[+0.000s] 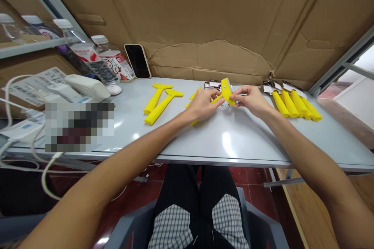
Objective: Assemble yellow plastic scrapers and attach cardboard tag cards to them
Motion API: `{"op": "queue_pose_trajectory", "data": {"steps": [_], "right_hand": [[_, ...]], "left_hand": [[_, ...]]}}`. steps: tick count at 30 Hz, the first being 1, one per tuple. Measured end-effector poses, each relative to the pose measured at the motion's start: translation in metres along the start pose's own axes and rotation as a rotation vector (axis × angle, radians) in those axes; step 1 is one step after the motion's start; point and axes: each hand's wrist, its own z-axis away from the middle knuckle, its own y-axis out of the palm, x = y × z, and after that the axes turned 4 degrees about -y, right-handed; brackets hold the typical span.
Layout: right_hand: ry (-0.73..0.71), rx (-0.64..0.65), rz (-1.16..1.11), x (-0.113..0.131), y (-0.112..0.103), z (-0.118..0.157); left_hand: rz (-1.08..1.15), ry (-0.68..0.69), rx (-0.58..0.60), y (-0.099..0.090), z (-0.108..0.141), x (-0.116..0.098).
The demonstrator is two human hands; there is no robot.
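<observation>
My left hand is closed around the handle of a yellow scraper, whose wide head tilts up between my hands. A small round metal screw shows on the head. With thumb and fingers pinched, my right hand grips the head's right edge; anything small inside that pinch is hidden. Below the head, small metal screws lie on the table. More yellow pieces show beside and under my left hand, partly covered. Behind it are flat black-and-white packs.
Two yellow T-shaped handles lie to the left. Several yellow scrapers with black-and-white heads form a row at the right. A phone leans against the cardboard. Bottles, cables and a power strip crowd the left end.
</observation>
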Motion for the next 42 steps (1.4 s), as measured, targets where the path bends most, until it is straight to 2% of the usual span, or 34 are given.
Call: {"op": "queue_pose_trajectory", "data": {"steps": [11,23,27,31,36,42], "right_hand": [[-0.012,-0.012,-0.043,-0.005,-0.001,-0.002],[0.012,0.005,-0.042,0.001,0.001,0.000],[-0.005,0.003,-0.048,-0.003,0.001,0.000],[0.009,-0.007,-0.031,-0.007,0.002,-0.001],[0.016,0.013,-0.024,-0.004,0.003,0.001],[0.062,0.107,-0.043,-0.002,0.003,0.003]], "left_hand": [[0.011,0.019,0.005,0.000,0.000,0.000],[0.009,0.003,0.013,0.001,-0.001,0.001],[-0.022,-0.005,-0.025,0.001,0.001,0.001],[-0.095,0.122,-0.080,0.004,0.003,0.004],[-0.169,0.305,-0.046,0.007,0.005,0.010],[-0.223,0.355,-0.023,0.009,0.007,0.012]]}}
